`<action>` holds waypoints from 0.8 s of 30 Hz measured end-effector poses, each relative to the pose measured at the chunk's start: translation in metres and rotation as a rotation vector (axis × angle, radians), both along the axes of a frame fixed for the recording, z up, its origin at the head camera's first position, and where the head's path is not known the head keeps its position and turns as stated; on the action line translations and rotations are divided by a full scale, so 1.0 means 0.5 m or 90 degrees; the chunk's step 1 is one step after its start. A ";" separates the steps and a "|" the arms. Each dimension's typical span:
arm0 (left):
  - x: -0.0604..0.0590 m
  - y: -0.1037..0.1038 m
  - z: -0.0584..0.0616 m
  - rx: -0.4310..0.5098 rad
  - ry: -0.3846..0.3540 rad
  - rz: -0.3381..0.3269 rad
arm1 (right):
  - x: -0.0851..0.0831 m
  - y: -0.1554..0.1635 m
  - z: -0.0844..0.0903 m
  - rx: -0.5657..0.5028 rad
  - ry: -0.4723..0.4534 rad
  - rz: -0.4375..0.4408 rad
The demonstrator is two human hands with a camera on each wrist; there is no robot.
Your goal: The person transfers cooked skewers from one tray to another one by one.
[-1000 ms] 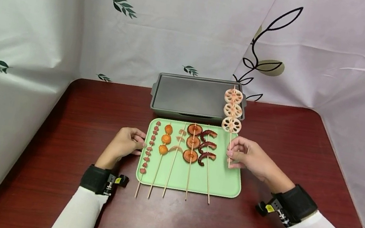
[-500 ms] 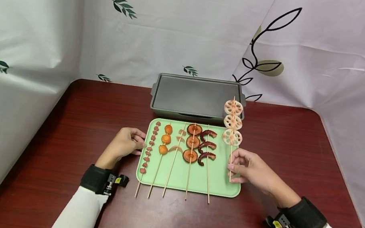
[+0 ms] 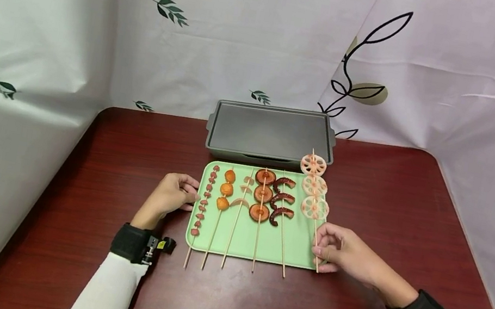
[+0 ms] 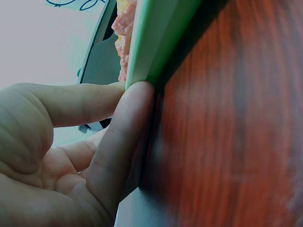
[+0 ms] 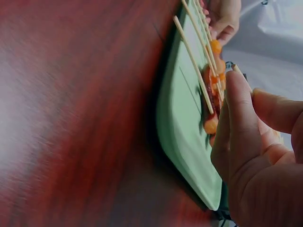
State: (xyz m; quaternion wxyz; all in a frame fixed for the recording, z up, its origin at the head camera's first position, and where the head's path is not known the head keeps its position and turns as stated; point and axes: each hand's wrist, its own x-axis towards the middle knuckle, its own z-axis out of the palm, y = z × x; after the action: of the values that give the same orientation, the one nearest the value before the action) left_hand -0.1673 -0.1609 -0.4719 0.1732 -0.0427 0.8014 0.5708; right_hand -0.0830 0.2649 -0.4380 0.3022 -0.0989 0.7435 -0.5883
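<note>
My right hand [image 3: 351,254] pinches the lower stick of a lotus root skewer [image 3: 314,185], its three pale holed slices pointing away from me. The skewer is over the right end of a light green tray [image 3: 302,250]; I cannot tell whether it touches. At the tray's left edge, my left hand [image 3: 170,197] pinches the rim between thumb and finger, seen close in the left wrist view. On the tray lie a skewer of small pink meat pieces [image 3: 202,208], an orange ball skewer [image 3: 226,189], a pale-piece skewer [image 3: 240,203], a mushroom skewer [image 3: 262,194] and a tentacle skewer [image 3: 283,198].
Behind the tray stands a dark grey griddle pan [image 3: 271,132] with side handles. Everything stands on a dark red wooden table [image 3: 144,147]. White patterned cloth [image 3: 250,28] hangs around the back and sides.
My right hand has drawn the lotus root skewer toward me and slightly right, from over the griddle's right edge to over the tray's right side. The left hand stays at the rim.
</note>
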 end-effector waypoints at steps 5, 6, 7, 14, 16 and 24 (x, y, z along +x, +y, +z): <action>-0.001 0.001 0.000 0.001 0.005 -0.002 | 0.020 0.005 -0.010 -0.016 -0.005 0.007; -0.001 0.001 0.000 0.000 0.005 -0.002 | 0.023 0.006 -0.012 -0.018 -0.007 0.006; -0.001 0.001 -0.001 -0.001 0.005 -0.003 | 0.026 0.007 -0.014 -0.017 -0.008 0.005; -0.001 0.000 -0.001 -0.003 0.003 -0.002 | 0.045 0.012 -0.025 0.004 -0.018 0.006; -0.001 0.001 -0.001 -0.003 0.003 -0.001 | 0.050 0.011 -0.028 0.012 -0.021 0.004; -0.001 0.002 0.001 -0.008 -0.003 0.002 | 0.056 0.014 -0.038 0.049 -0.017 -0.008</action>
State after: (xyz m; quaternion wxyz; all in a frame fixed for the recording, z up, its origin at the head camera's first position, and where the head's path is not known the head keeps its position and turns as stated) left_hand -0.1677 -0.1597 -0.4712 0.1743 -0.0464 0.8046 0.5657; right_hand -0.0552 0.2718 -0.4571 0.3121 -0.0749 0.7620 -0.5625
